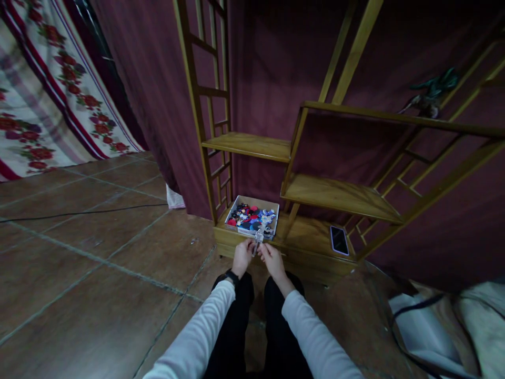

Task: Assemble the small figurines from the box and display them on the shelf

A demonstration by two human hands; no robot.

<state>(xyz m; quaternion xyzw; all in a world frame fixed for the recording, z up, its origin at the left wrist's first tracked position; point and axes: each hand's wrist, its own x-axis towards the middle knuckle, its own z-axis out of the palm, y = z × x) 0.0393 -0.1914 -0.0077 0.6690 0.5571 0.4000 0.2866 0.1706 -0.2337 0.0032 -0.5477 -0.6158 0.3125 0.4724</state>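
Clear plastic piece (pixel 259 237), small and transparent, sits between two bare hands, just over the front edge of a shallow box. Out at far left hangs a floral cloth (pixel 71 84), with a black cable (pixel 82 213) crossing the tiled floor (pixel 79 295) below it, and then comes a dark reddish curtain (pixel 145 95). Next along is the box (pixel 258 202), resting on the low base of a wooden shelf unit (pixel 315 235) and holding a jumble of small colourful items (pixel 248 217), too small to tell one by one. In front of it the left grip (pixel 242 258), with a dark watch (pixel 232 276) at the wrist, has its fingertips drawn together on the piece from the left. Beside it the right grip (pixel 273 259) is pinched on the lower part of the same piece from the right. The piece looks light and stiff, probably smooth enough to slide under dry fingertips, and any thin part may snap if bent hard. It is likely best taken by its narrow lower length, pinched between thumb and forefinger, leaving the wider upper end free of squeezing. Further right a phone (pixel 339 240) lies flat on the base, and at far right a pale bag-like bundle (pixel 422 326) rests on the floor, its exact nature unclear
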